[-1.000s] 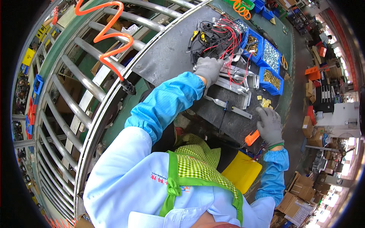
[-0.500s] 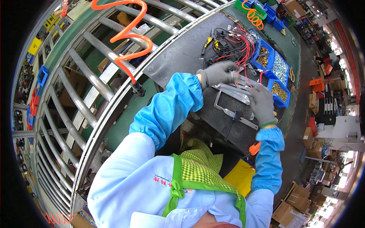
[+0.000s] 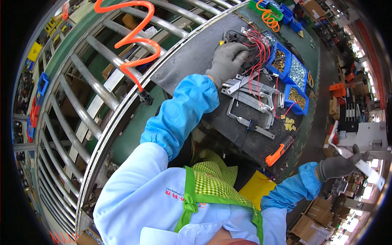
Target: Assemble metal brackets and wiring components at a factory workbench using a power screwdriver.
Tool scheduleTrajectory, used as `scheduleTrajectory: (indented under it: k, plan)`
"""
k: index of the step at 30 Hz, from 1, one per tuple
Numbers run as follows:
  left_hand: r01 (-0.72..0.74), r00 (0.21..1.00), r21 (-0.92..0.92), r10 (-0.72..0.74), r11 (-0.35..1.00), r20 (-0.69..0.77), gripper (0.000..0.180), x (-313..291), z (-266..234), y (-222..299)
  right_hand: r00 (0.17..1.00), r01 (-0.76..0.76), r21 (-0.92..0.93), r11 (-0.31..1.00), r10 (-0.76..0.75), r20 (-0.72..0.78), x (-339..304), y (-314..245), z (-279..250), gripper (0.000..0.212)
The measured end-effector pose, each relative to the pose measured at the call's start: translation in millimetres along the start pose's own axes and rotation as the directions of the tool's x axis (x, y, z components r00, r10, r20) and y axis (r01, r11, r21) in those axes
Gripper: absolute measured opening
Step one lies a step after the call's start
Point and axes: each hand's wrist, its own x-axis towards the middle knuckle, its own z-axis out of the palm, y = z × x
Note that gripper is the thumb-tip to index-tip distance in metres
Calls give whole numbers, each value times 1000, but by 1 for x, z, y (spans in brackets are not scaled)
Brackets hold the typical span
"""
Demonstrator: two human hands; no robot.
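My left hand [image 3: 228, 61], in a grey glove, lies over a pile of black and red cables [image 3: 258, 45]. Its fingers stretch across the black ones, and what is under the palm is hidden. A small yellow tip [image 3: 221, 42] peeks out beside the knuckles. Off the bench's right side, my right hand [image 3: 338, 166] grips a bent metal bracket [image 3: 369, 173] whose bent arm rises above the fingers. Several flat metal brackets [image 3: 251, 100] lie on the dark mat between the hands, with thin red wires draped over them.
Blue bins of brass and silver small parts [image 3: 298, 73] line the bench's far right. Small yellow pieces [image 3: 289, 123] and an orange-handled tool [image 3: 277, 153] lie near the right edge. An orange coiled hose [image 3: 141, 61] hangs at left over a roller conveyor [image 3: 96, 87].
My right hand has swung right and down, away from the bench, carrying a metal bracket. My left hand has moved up and slightly left from the brackets onto the cable pile.
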Motion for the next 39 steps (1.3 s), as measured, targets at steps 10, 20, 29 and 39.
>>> scheduleTrajectory:
  k: [10,20,29,39]
  plan:
    - [-390,690,-735,704,555,166,22,-66,-24,117,227,-223,366,904,-317,921,-93,-7,85,26]
    - [-169,664,-646,570,745,484,46,-84,-11,82,379,554,220,803,-479,791,47,93,134,25]
    - [493,493,-412,144,766,858,29,-66,-14,67,435,832,57,551,-714,548,59,36,84,31]
    - [655,638,-577,52,488,768,40,-23,-72,68,751,593,-269,759,-399,527,90,105,0,33]
